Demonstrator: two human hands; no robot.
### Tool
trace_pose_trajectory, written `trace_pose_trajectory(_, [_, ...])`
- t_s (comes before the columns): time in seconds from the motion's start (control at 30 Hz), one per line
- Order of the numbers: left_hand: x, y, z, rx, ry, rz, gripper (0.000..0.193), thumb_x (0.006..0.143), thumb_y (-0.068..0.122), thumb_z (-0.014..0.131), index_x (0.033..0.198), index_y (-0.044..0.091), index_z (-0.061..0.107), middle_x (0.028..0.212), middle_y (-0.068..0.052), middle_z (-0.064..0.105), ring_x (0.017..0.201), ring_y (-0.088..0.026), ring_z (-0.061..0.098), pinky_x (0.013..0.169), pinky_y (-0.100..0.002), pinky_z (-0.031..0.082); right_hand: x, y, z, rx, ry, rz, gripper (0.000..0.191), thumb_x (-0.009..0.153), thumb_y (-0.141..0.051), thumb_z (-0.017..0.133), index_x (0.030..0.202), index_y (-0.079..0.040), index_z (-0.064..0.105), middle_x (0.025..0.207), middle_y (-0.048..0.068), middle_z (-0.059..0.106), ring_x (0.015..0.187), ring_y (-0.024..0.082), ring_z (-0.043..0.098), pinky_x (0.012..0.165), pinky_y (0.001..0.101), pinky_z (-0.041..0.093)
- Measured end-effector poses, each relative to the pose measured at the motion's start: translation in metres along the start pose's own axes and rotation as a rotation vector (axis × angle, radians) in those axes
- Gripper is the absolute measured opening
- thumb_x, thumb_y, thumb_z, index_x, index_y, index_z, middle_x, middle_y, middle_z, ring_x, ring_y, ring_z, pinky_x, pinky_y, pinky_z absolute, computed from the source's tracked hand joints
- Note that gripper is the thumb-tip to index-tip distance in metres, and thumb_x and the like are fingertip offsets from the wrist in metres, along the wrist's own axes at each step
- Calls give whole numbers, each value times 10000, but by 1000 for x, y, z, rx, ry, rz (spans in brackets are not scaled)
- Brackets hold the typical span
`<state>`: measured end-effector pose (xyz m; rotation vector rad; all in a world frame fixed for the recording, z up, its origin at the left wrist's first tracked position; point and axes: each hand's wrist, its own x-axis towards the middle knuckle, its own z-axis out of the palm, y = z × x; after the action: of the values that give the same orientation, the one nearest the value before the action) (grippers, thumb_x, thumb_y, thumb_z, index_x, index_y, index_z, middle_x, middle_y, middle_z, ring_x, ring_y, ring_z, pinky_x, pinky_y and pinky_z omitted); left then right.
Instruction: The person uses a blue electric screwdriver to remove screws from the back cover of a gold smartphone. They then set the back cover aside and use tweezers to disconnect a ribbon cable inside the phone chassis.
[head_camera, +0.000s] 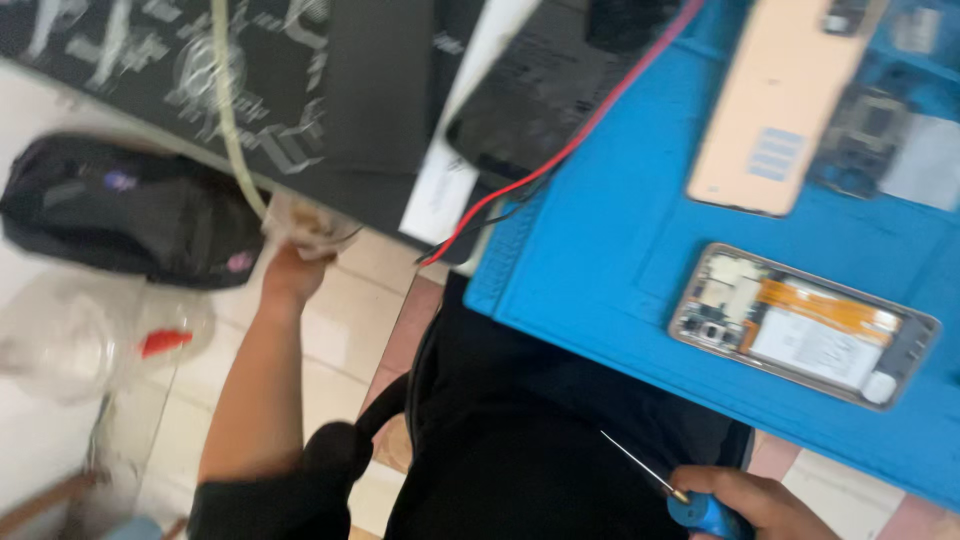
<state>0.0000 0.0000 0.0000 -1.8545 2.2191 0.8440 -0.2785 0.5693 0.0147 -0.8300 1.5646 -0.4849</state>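
The right hand (755, 500) grips a blue-handled screwdriver (665, 485), tip toward eleven o'clock. At one o'clock, the opened phone (805, 325) lies on the blue mat (600, 230), back cover (775, 100) already off. The left hand (295, 265) clutches something pale, blurred.

Opened phone (805, 325) on mat (600, 240) (back cover (775, 105) behind)

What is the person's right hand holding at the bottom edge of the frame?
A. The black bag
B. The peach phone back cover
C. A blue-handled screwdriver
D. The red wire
C: the right hand grips a blue-handled screwdriver, its thin shaft pointing up-left, below the blue mat where the opened phone lies.
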Motion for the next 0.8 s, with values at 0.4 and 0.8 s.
trace_pose_trajectory(0.4, [-187, 195, -65, -132, -916, 926, 461, 804, 476, 812, 1082, 110, 779, 891, -36, 749, 836, -163, 700, 718, -304, 552, -41, -76, -20, 639, 78, 101, 683, 797, -203, 900, 1371, -95, 545, 1117, 167, 588, 1081, 326, 613, 949, 528, 499])
trace_pose_trajectory(0.8, [-142, 376, 25, -233, 221, 889, 645, 798, 348, 859, 1254, 54, 510, 1143, -225, 690, 1042, -404, 683, 842, -484, 543, -50, -79, -30, 227, 149, -101, 713, 764, -304, 948, 1353, -123, 590, 1272, 85, 647, 1208, 239, 606, 999, 447, 446])
